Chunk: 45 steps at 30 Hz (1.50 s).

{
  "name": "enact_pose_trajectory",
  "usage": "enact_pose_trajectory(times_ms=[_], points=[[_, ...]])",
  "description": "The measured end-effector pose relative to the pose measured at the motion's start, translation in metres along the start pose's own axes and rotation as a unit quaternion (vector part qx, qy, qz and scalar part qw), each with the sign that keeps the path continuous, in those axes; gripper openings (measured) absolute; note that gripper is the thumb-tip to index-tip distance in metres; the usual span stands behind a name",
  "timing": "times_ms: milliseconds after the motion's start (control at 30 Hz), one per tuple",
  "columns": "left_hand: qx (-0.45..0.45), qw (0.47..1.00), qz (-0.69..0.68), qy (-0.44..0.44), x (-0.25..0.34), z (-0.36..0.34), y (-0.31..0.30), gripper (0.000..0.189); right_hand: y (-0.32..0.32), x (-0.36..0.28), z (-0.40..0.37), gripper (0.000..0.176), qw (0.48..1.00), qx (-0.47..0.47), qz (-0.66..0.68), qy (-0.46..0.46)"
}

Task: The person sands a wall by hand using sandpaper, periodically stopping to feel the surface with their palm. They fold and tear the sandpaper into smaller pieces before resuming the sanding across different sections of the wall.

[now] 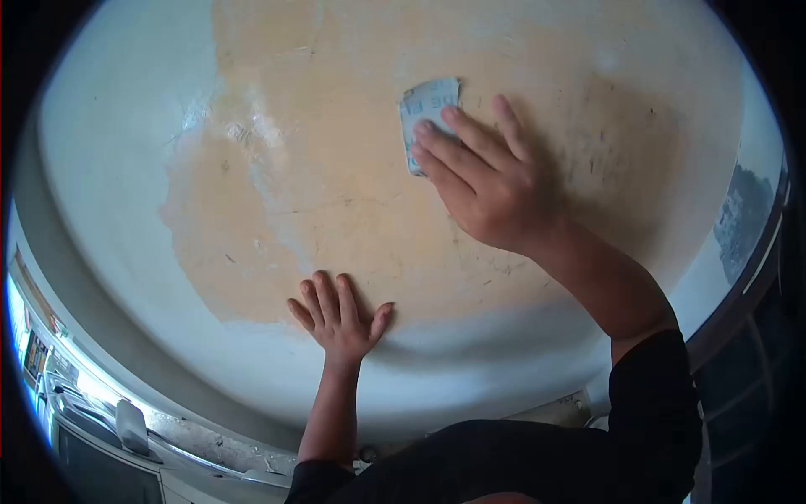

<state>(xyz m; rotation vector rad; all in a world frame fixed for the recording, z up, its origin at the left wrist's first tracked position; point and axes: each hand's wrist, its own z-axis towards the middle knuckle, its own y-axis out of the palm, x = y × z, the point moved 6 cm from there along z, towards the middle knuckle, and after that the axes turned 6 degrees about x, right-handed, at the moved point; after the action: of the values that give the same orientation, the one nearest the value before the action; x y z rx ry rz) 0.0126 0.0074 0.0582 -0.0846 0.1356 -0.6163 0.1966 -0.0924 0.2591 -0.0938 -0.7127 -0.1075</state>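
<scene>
"So, what lies around the grip?"

"A broad wall (109, 151), pale at the rim, with a big tan patch (327, 210) behind and all about the sheet."

"And the hands?"

"The right hand (499, 189) is the grip: fingers spread, tips pressing the sheet flat rather than pinching it, the outermost one off to the side. The left hand (337, 323) is splayed on the wall, below and to the left of the grip, holding nothing."

"Where's the sheet?"

"The printed sheet (428, 102) sits under the fingertips, its top end sticking out beyond them. It looks like abrasive paper: light, thin, fairly stiff, hardly fragile, though the ragged edge could tear."

"Best hold?"

"Several fingertips across the middle, I'd say. Pressed only at one end, it might slip or buckle. The top corners look easiest to pick up."
</scene>
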Motion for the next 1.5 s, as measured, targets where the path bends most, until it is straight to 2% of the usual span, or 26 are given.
enact_pose_trajectory(times_ms=[100, 133, 167, 200, 233, 300, 333, 400, 467, 600, 700, 767, 800, 833, 900, 1033, 1100, 1133, 1200, 1233, 1300, 1333, 1367, 1433, 1467, 1500], points=[[-0.011, 1.000, -0.008, -0.020, 0.005, 0.003, -0.004, 0.073, -0.013, -0.001, -0.009, 0.026, 0.994, 0.067, 0.076, -0.030], [-0.007, 0.998, -0.052, -0.024, 0.009, 0.007, -0.011, 0.070, -0.024, 0.018, -0.012, 0.020, 0.948, 0.139, 0.258, 0.123], [-0.010, 0.995, -0.097, -0.023, 0.011, 0.012, -0.021, 0.066, -0.027, 0.035, -0.021, 0.017, 0.840, 0.201, 0.421, 0.277], [0.049, 0.990, -0.133, -0.020, 0.017, 0.022, -0.036, 0.052, -0.030, 0.044, -0.027, 0.019, 0.753, 0.245, 0.520, 0.319], [0.046, 0.989, -0.137, -0.019, 0.020, 0.029, -0.044, 0.052, -0.037, 0.042, -0.028, 0.019, 0.754, 0.243, 0.517, 0.323], [0.023, 0.968, -0.251, -0.002, 0.032, 0.045, -0.056, 0.038, -0.025, 0.043, -0.050, 0.021, 0.546, 0.200, 0.629, 0.515], [0.050, 0.956, -0.288, 0.002, 0.041, 0.063, -0.065, 0.033, -0.026, 0.042, -0.056, 0.021, 0.545, 0.197, 0.628, 0.519], [0.038, 0.941, -0.335, -0.013, 0.049, 0.089, -0.071, 0.033, -0.015, 0.035, -0.067, 0.021, 0.468, 0.143, 0.669, 0.560], [0.039, 0.912, -0.408, -0.033, 0.054, 0.112, -0.071, 0.034, -0.016, 0.029, -0.073, 0.022, 0.465, 0.126, 0.666, 0.570], [0.044, 0.890, -0.452, -0.047, 0.073, 0.146, -0.060, 0.040, -0.019, 0.020, -0.084, 0.023, 0.439, 0.082, 0.678, 0.584], [0.013, 0.872, -0.483, -0.075, 0.095, 0.161, -0.054, 0.048, -0.022, 0.015, -0.091, 0.024, 0.433, 0.059, 0.681, 0.587], [-0.098, 0.850, -0.493, -0.160, 0.107, 0.161, -0.037, 0.054, -0.027, 0.011, -0.096, 0.024, 0.437, 0.039, 0.691, 0.574], [-0.120, 0.837, -0.508, -0.163, 0.111, 0.156, -0.026, 0.044, -0.029, 0.009, -0.098, 0.024, 0.442, 0.017, 0.703, 0.557], [-0.124, 0.835, -0.511, -0.162, 0.114, 0.153, -0.023, 0.044, -0.031, 0.011, -0.103, 0.024, 0.441, 0.018, 0.700, 0.562], [-0.180, 0.663, -0.677, -0.263, 0.122, 0.144, -0.008, 0.031, -0.037, 0.016, -0.112, 0.025, 0.469, 0.027, 0.684, 0.558], [-0.225, 0.609, -0.696, -0.307, 0.140, 0.135, 0.003, 0.021, -0.050, 0.034, -0.139, 0.025, 0.474, 0.055, 0.646, 0.596], [-0.223, 0.541, -0.735, -0.343, 0.155, 0.131, 0.005, 0.022, -0.054, 0.038, -0.153, 0.031, 0.446, 0.050, 0.655, 0.608], [-0.229, 0.536, -0.738, -0.340, 0.164, 0.128, 0.004, 0.022, -0.058, 0.037, -0.157, 0.031, 0.448, 0.054, 0.649, 0.612], [-0.137, 0.549, -0.743, -0.357, 0.174, 0.128, 0.004, 0.021, -0.066, 0.033, -0.160, 0.038, 0.322, 0.149, 0.732, 0.581], [-0.141, 0.546, -0.746, -0.353, 0.183, 0.124, 0.006, 0.021, -0.065, 0.028, -0.170, 0.038, 0.325, 0.154, 0.729, 0.583], [-0.124, 0.534, -0.746, -0.378, 0.198, 0.110, 0.014, 0.018, -0.063, 0.017, -0.190, 0.054, 0.359, 0.146, 0.728, 0.566], [-0.144, 0.545, -0.734, -0.379, 0.209, 0.103, 0.017, 0.015, -0.071, 0.017, -0.190, 0.050, 0.430, 0.134, 0.677, 0.582], [-0.151, 0.544, -0.738, -0.369, 0.217, 0.099, 0.021, 0.015, -0.073, 0.016, -0.195, 0.050, 0.434, 0.145, 0.671, 0.583], [-0.149, 0.630, -0.711, -0.274, 0.231, 0.094, 0.022, 0.014, -0.073, 0.019, -0.219, 0.045, 0.306, 0.264, 0.676, 0.616], [-0.187, 0.703, -0.652, -0.213, 0.234, 0.091, 0.024, 0.021, -0.078, 0.029, -0.232, 0.037, 0.298, 0.315, 0.632, 0.643], [-0.195, 0.703, -0.654, -0.201, 0.234, 0.101, 0.024, 0.021, -0.081, 0.039, -0.245, 0.037, 0.298, 0.328, 0.626, 0.642]])
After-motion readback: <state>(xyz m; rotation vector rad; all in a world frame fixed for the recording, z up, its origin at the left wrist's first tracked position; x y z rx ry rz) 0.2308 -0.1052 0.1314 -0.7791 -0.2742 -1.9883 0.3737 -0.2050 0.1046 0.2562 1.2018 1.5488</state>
